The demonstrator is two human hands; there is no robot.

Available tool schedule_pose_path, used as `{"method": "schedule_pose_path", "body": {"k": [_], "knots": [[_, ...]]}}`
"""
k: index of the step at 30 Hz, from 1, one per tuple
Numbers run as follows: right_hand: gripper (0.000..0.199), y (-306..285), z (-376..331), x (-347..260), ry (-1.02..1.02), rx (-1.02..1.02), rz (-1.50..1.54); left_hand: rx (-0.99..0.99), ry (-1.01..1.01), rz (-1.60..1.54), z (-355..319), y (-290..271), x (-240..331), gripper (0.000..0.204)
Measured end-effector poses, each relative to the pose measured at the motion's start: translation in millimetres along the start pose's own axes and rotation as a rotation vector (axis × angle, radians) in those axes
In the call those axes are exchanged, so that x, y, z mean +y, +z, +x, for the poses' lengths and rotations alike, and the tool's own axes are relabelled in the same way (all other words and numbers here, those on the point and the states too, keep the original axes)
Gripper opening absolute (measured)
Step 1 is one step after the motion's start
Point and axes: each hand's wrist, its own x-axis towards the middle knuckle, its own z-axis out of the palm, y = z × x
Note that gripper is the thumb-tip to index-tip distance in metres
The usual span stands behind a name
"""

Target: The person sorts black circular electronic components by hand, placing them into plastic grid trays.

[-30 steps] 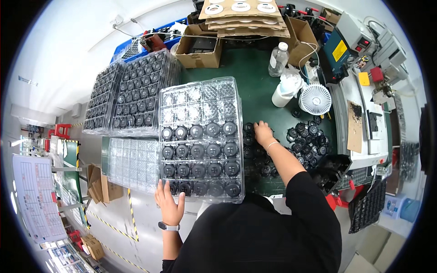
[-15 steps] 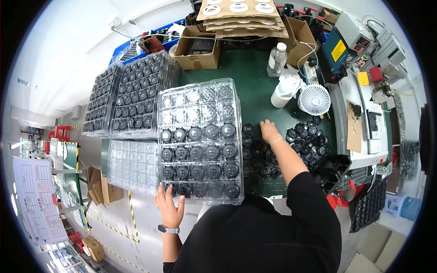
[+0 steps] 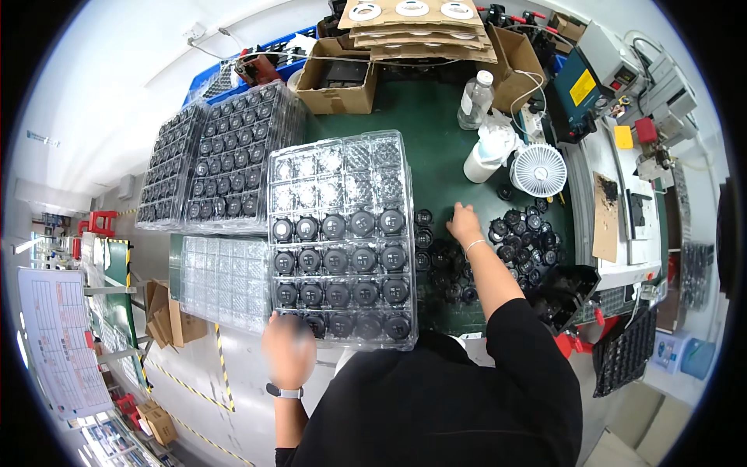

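A clear plastic blister tray stands in front of me, with round black caps filling its nearer rows and bare pockets in its far rows. My left hand is at the tray's near left corner. Its fingers are smeared, so what they hold, if anything, is hidden. Right of the tray, my right hand rests low over the green table, fingers slightly apart, and nothing shows in them. Beside it lies a heap of loose black parts; more sit between the heap and the tray.
Filled tray stacks stand at the back left, and a bare clear tray lies in front of them. A white fan, a clear bottle and a white canister stand behind the heap. At the right is bench equipment.
My left hand has shifted slightly toward me and turned smeared. The right hand has moved a little to the right. The tray and loose parts look the same.
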Motion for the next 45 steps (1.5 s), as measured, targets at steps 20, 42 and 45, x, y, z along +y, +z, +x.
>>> {"method": "schedule_pose_path", "body": {"k": [20,42,45], "knots": [[0.052,-7.5,-73.1,28.2,0.221,0.011,0.1,-0.01,0.094,-0.017,8.4,-4.3,0.9,0.051],[0.054,-36.0,-67.4,38.8,-0.156,0.123,0.227,0.033,0.011,-0.018,-20.9,-9.2,-17.2,0.051],[0.056,-121.0,-83.8,-39.5,-0.274,0.232,0.447,0.05,0.018,-0.022,-20.9,-9.3,-20.3,0.05]]}}
